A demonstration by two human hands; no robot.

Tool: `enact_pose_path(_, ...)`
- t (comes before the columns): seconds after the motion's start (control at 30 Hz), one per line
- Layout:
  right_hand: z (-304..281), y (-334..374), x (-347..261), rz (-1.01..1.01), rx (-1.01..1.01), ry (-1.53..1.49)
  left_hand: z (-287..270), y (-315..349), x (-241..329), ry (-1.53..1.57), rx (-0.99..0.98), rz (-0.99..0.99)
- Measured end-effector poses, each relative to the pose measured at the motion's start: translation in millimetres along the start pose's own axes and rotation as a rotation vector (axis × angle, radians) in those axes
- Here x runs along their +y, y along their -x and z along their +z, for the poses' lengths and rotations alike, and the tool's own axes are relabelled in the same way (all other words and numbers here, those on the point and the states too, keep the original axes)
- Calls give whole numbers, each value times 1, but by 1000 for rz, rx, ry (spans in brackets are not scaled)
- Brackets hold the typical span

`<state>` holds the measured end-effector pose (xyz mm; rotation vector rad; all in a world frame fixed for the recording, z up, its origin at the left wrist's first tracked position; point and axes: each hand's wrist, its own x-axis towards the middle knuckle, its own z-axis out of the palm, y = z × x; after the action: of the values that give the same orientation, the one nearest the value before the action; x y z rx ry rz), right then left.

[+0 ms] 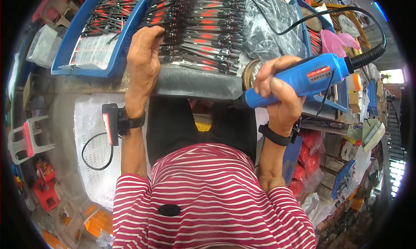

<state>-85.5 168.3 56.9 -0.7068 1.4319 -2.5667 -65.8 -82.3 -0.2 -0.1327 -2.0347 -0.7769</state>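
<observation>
My right hand (pixel 281 82) is wrapped round a blue electric screwdriver (pixel 310 78), held sideways over the bench edge with its dark tip pointing left. A black cord runs from its back end. My left hand (pixel 145 54) is closed, its bent fingers beside the left end of the stacked tools; whatever the fingertips hold, if anything, is hidden. Slim black, grey and red hand tools (pixel 210 34) lie in dense rows on the bench just right of that hand. Their exact kind is not clear.
A blue tray (pixel 115 60) of similar tools and paper stands at left. Clear plastic bags (pixel 268 28) lie right of the rows, near a round metal ring (pixel 250 73). The black cord (pixel 299 23) arches over the bench's right side. A dark padded edge (pixel 199 82) fronts the bench.
</observation>
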Motion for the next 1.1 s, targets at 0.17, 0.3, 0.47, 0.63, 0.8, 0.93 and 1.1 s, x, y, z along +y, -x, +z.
enact_pose_path(0.17, 11, -2, 5, -22, 87, 75, -9, 12, 50, 204, -25, -127)
enact_pose_path(0.3, 17, -4, 9, -18, 93, 154, -9, 42, 98, 719, -173, -851)
enact_pose_path(0.47, 26, -4, 8, -32, 119, 219, 2, 62, 102, 1035, -366, -1227)
enact_pose_path(0.63, 34, -5, 6, -75, 127, 301, 10, 77, 102, 1041, -439, -1248)
enact_pose_path(0.8, 39, -7, 10, -115, 137, 324, 20, 84, 105, 1076, -392, -1224)
enact_pose_path(0.93, 41, -11, 15, -206, 117, 305, 24, 85, 105, 1087, -350, -1278)
enact_pose_path(1.1, 44, -13, 13, -167, 107, 327, 26, 88, 107, 1180, -291, -1350)
